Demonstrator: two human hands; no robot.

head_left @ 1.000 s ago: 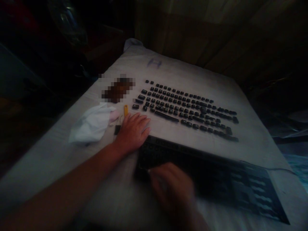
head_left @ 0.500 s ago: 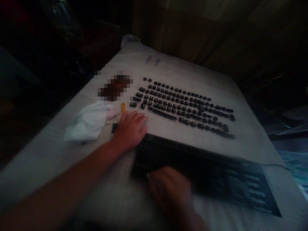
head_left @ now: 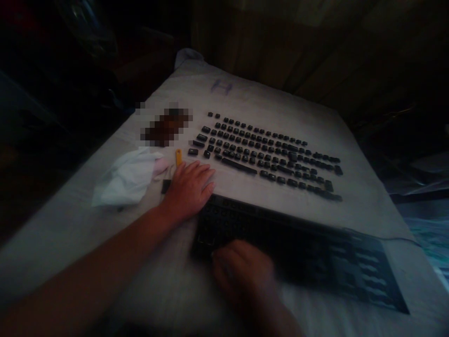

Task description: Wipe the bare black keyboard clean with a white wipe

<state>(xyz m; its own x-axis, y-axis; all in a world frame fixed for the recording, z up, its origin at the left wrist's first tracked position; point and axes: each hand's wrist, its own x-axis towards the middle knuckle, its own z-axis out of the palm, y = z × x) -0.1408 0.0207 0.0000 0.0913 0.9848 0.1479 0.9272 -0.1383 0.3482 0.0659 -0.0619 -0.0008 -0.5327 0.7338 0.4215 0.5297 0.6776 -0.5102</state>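
A black keyboard base (head_left: 298,243), its keycaps removed, lies across the front of the cloth-covered table. Over its near left edge is my right hand (head_left: 245,271), blurred, with the fingers curled together; whatever they hold is too small or hidden to make out. My left hand (head_left: 191,187) rests flat at the base's upper left corner with fingers stretched out. Just beyond those fingers lies a yellow-handled tool (head_left: 178,157). Loose black keycaps (head_left: 259,145) are laid out in rows behind the base, a long space bar (head_left: 239,166) among them.
A crumpled white cloth (head_left: 128,178) lies left of my left hand, near a small dark piece (head_left: 166,186). Behind it is a pixelated brown item (head_left: 166,126). The keyboard's cable (head_left: 389,239) runs off to the right. The table (head_left: 301,105) has a purple mark at the back.
My right hand has shifted very slightly to the left over the keyboard base, still curled. My left hand stays in place, and the keycaps lie as before.
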